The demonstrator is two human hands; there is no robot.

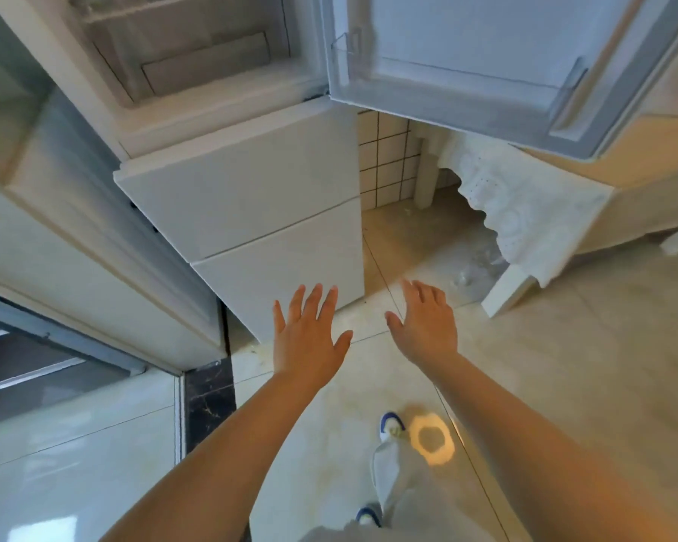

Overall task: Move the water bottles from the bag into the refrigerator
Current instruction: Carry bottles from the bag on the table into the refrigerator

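Observation:
A white refrigerator [247, 205] stands ahead of me, with its upper door [486, 52] swung open to the right. The upper compartment [188, 52] shows a shelf and a drawer. The two lower drawer fronts are closed. My left hand [306, 338] and my right hand [427, 326] are both stretched out low in front of the fridge, palms down with fingers spread, holding nothing. No bag and no water bottles are visible.
A white table [564, 213] with a lace cloth stands to the right, partly under the open door. A tiled wall [388, 158] is behind it. A sliding door frame [75, 346] is on the left. My feet in white and blue shoes [390, 424] are on the floor.

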